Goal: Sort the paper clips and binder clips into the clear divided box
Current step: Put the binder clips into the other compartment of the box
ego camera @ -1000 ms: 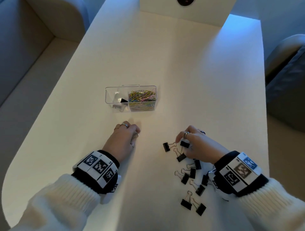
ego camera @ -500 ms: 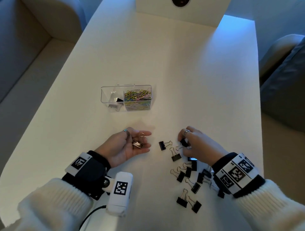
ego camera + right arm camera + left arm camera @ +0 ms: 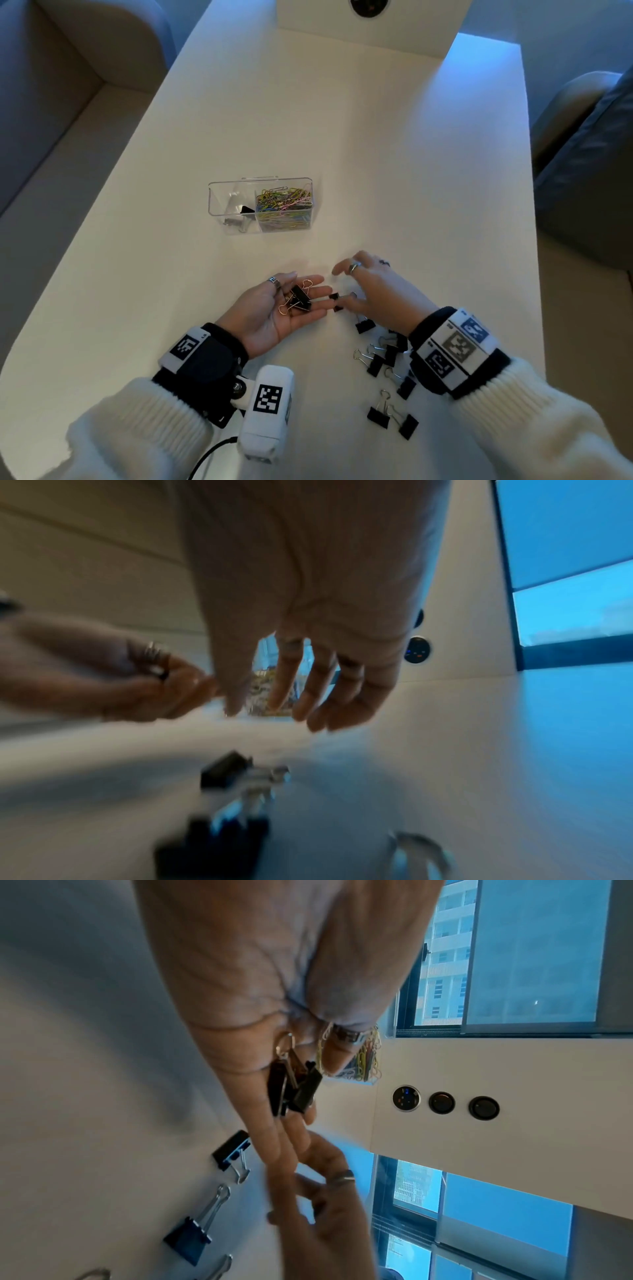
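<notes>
My left hand (image 3: 310, 291) lies palm up with straight fingers, and a few black binder clips (image 3: 300, 298) with copper-coloured handles rest on them; the left wrist view shows these clips (image 3: 294, 1088) close up. My right hand (image 3: 342, 286) hovers palm down beside the left fingertips, fingers spread and holding nothing (image 3: 308, 696). Two small black clips (image 3: 335, 301) sit between the hands. More loose binder clips (image 3: 376, 363) lie under my right wrist. The clear divided box (image 3: 219, 192) holds coloured paper clips (image 3: 284, 205) in its right compartment and a binder clip (image 3: 245, 209) in its left.
The white table (image 3: 394, 154) runs far ahead, with a raised white panel (image 3: 370, 31) at its far end. Grey sofas flank the table: one on the left (image 3: 68, 68), one on the right (image 3: 589, 171). Two binder clips (image 3: 394, 419) lie nearest me.
My left hand turned palm up and now carries more clips than before. The right hand left the pile, moved to the left fingertips and opened.
</notes>
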Motion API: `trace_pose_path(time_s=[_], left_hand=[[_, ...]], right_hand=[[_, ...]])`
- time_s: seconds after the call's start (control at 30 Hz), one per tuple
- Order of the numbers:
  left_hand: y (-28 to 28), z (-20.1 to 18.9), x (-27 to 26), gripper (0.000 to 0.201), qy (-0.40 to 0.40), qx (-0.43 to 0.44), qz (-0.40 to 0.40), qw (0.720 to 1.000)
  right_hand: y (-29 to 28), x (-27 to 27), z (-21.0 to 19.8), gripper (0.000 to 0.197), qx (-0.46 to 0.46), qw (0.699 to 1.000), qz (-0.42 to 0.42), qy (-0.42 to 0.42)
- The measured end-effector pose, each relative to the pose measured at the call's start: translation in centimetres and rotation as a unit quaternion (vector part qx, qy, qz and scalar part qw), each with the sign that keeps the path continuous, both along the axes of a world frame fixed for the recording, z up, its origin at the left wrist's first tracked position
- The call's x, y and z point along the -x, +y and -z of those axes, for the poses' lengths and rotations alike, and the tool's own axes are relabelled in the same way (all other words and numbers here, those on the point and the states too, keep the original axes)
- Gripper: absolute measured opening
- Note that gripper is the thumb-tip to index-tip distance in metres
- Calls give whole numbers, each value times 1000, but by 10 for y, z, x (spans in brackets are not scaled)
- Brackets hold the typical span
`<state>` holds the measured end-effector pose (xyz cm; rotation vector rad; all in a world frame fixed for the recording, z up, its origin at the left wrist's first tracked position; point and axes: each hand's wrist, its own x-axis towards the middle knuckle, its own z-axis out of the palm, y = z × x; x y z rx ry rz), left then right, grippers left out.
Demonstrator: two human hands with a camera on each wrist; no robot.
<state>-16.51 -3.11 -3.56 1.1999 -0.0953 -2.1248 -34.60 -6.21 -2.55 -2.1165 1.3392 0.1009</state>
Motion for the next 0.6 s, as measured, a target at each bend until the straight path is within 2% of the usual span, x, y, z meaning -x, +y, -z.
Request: trace_pose_path(time_s=[0.03, 0.1, 0.2, 0.27, 0.3, 0.37, 0.47, 0.53, 0.6], left_hand=[[0, 0, -2, 37, -1, 0, -3, 1000], [1, 1, -4, 37, -3, 2, -8, 1000], [2, 2, -7, 36, -6, 4, -21, 1000], [2, 4, -7, 35, -10, -2, -35, 999], [2, 4, -7, 34, -10, -5, -44, 999], [2, 5, -8, 33, -8, -9, -63, 998], [3, 6, -4, 33, 5, -9, -63, 998], [4, 3, 1, 36, 24, -2, -42, 999], [4, 0, 3, 38, 29, 0, -28, 999]], right_hand=[[2, -1, 5, 48, -20, 997, -49, 52], [5, -3, 10, 53, -10, 992, -91, 86], [4, -6, 14, 38, 20, 993, -85, 80], [3, -5, 15, 37, 27, 992, -83, 87], [3, -4, 15, 36, 40, 994, -74, 70], [7, -5, 9, 34, 89, 995, -37, -25], [16, -16, -7, 34, 169, 974, -15, -148], [20, -22, -12, 45, 180, 971, -27, -155], [20, -19, -14, 49, 164, 973, 15, -161]])
